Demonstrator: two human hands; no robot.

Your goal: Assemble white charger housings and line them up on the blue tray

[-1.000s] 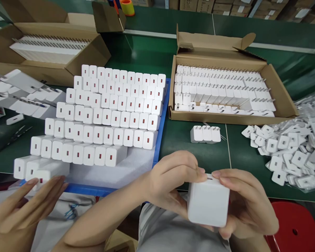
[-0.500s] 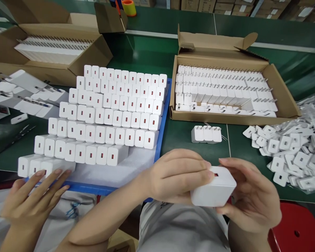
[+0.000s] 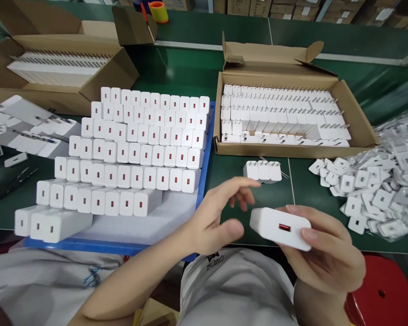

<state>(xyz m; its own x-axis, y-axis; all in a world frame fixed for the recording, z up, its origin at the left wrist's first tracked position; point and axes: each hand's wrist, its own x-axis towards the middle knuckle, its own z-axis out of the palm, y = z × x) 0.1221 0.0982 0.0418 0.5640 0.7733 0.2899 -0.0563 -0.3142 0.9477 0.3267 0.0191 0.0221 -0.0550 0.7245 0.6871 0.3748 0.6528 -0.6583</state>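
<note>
The right hand (image 3: 323, 260) clamps the white charger (image 3: 270, 225) from beneath, orange port (image 3: 284, 227) turned up into plain sight, while the left hand (image 3: 217, 219) hovers open at its nine o'clock.

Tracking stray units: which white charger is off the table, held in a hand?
The charger in the right hand, red port toward the camera; every other one rests on the blue tray, in a box or on the table.
</note>
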